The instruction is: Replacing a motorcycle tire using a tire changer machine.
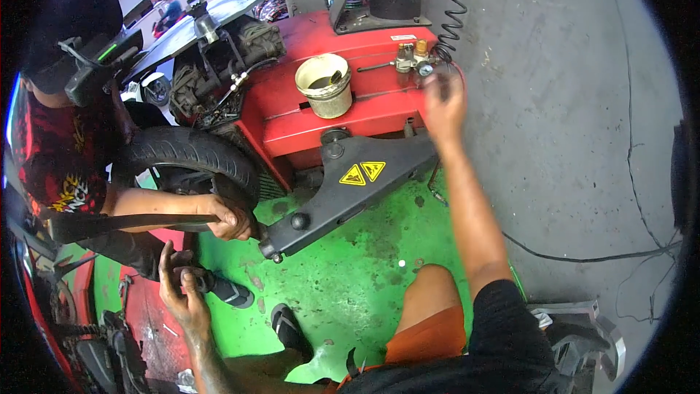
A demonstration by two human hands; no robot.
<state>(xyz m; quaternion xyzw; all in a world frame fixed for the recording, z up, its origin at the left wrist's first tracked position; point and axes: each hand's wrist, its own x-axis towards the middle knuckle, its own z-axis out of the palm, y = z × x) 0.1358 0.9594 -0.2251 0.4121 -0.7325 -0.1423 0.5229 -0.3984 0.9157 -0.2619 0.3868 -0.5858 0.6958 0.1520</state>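
My right hand (pixel 445 106) is stretched out to the right end of a red tyre-changing machine (pixel 306 113), just below a brass air fitting (pixel 414 58). The hand is blurred, so its grip is unclear. My left hand (pixel 182 288) hangs low at the left over the floor, fingers loosely apart and holding nothing I can make out. Beside it, another person's hand (pixel 232 220) grips the black tyre (pixel 186 149) where it meets the machine's black arm (pixel 350 186), which carries yellow warning stickers.
A cream bucket (pixel 324 84) of dark grease sits on the machine. A coiled black hose (pixel 456 0) hangs at its right. The other person in a red and black shirt (pixel 51 153) crouches at the left. The floor is green (pixel 343 284) beneath me and grey concrete (pixel 569 102) to the right.
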